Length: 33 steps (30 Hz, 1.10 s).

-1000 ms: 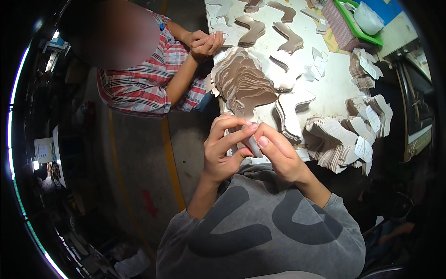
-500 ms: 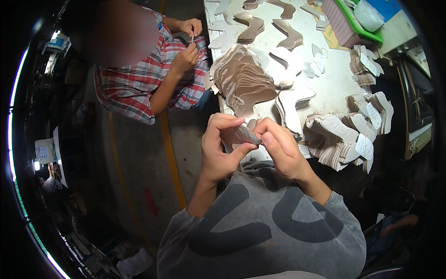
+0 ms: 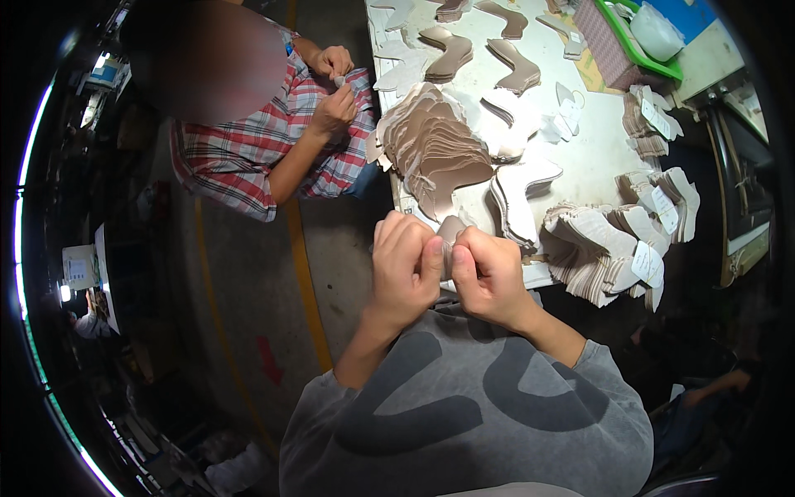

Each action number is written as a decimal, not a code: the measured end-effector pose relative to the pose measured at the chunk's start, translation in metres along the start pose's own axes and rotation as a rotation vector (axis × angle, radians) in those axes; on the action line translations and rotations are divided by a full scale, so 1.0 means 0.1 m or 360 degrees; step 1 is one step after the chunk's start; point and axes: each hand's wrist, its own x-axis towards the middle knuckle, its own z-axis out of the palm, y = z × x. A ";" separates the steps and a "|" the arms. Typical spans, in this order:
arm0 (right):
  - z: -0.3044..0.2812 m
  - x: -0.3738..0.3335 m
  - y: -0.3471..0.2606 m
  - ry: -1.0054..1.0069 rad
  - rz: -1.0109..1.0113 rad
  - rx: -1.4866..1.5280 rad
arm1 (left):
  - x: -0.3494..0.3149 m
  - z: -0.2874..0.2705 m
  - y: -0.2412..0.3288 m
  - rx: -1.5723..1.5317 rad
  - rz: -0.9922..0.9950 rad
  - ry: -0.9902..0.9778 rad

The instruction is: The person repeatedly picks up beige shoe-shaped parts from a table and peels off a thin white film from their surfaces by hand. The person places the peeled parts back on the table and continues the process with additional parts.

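Note:
My left hand (image 3: 404, 269) and my right hand (image 3: 492, 277) are closed side by side at the table's near edge, thumbs upright and almost touching. Between them they pinch a small taupe cut piece (image 3: 450, 227), which looks like soft leather or cloth; its upper end sticks out above the thumbs. The fingers hide most of it. Just beyond my hands fans a tall stack of curved taupe pieces (image 3: 439, 153). To its right lies a stack of pale curved pieces (image 3: 517, 203).
More piles of cut pieces (image 3: 592, 253), with paper tags, stand along the right of the white table (image 3: 580, 174). Smaller stacks (image 3: 447, 54) lie farther back. A green-rimmed basket (image 3: 613, 50) holds a plastic bag. At the left sits a co-worker in a plaid shirt (image 3: 224, 166), hands together.
My hands have turned, drawing the thumbs upright and curling the fingers tighter. The piece, broadly visible before, is now mostly covered. The co-worker's hands have shifted slightly.

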 end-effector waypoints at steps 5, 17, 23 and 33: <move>0.02 0.03 0.09 0.0035 0.0170 -0.0112 | -0.04 0.09 0.04 -0.0158 -0.0004 0.0116; 0.11 0.04 0.12 0.0026 0.0161 -0.0059 | -0.08 0.06 0.01 -0.0506 -0.0204 0.0112; 0.09 -0.02 0.18 0.0040 0.0133 -0.0069 | -0.06 0.10 -0.04 0.0014 0.0000 0.0010; 0.09 -0.04 0.28 0.0043 0.0144 -0.0204 | -0.11 0.23 -0.20 -0.0180 -0.0172 -0.0021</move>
